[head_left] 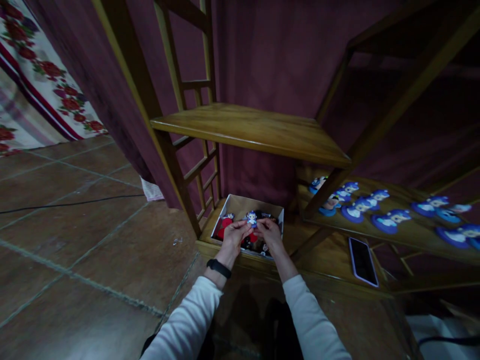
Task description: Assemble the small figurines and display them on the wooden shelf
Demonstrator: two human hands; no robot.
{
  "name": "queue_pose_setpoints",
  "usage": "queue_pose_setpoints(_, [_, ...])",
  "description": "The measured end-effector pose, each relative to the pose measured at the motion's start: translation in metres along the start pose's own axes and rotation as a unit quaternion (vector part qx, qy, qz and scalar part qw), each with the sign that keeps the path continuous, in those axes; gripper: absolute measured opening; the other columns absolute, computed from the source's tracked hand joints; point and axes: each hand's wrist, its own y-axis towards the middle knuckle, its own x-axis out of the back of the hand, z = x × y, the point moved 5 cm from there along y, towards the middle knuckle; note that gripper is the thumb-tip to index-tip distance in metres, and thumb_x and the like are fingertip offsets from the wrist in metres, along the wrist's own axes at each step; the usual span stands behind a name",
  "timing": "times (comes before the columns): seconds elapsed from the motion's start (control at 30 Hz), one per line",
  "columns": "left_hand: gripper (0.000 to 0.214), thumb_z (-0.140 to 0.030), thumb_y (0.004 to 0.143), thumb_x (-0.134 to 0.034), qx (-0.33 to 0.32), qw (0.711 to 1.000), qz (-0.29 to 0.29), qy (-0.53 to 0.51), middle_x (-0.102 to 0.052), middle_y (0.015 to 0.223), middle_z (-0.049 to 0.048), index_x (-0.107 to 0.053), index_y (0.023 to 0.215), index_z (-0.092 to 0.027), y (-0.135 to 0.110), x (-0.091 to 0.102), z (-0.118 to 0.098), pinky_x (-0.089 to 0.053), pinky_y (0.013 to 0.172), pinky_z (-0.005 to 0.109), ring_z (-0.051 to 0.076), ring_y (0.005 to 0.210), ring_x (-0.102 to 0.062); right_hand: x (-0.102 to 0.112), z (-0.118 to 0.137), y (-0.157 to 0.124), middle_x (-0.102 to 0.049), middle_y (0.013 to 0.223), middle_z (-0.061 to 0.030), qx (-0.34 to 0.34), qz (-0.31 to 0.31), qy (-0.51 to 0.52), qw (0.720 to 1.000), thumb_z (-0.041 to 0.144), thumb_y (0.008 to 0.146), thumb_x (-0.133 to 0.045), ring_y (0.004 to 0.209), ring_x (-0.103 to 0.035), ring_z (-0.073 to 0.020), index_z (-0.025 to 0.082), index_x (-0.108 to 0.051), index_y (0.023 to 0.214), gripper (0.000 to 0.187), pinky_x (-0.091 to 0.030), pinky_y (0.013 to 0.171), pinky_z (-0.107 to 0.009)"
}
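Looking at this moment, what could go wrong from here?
1. The left hand and right hand pinch one small figurine above the box. A slip would likely drop it among the other figures.
2. The phone lies flat on the low board to the right of the hands. A sideways sweep might knock it.

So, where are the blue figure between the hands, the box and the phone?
blue figure (251, 218), head view, on its body.
box (242, 204), head view, on its bare back wall.
phone (362, 261), head view, on the middle of its screen.
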Motion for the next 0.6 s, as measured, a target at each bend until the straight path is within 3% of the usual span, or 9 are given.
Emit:
queue_pose_setpoints(0.3, [0.019, 0.001, 0.062, -0.07, 0.002, 1.0, 0.0, -0.008, -0.068, 0.068, 0.0058, -0.06, 0.075, -0.009, 0.0014, 0.0024, -0.0013, -0.055, 0.068, 0.025, 0.013, 0.063, -0.066, -0.0045, 0.0028, -0.0033, -0.063, 0.073, 0.0009, -0.026, 0.002, 0.04, 0.999, 0.044, 0.057, -0.07, 0.065, -0.061, -0.0139, 0.019, -0.059, 0.074, 0.032, -0.052, 0.068, -0.032])
queue_pose_setpoints(0.6, [0.026, 0.002, 0.064, -0.067, 0.006, 0.999, 0.048, 0.008, -0.068, 0.073, 0.0055, -0.06, 0.085, -0.011, 0.0021, -0.0028, -0.0027, -0.053, 0.072, 0.025, 0.012, 0.068, -0.065, -0.0044, 0.0007, 0.0018, -0.062, 0.071, 0.0017, -0.025, -0.019, 0.018, 0.999, 0.044, 0.063, -0.062, 0.063, -0.059, -0.0131, 0.021, -0.059, 0.076, 0.026, -0.05, 0.063, -0.028])
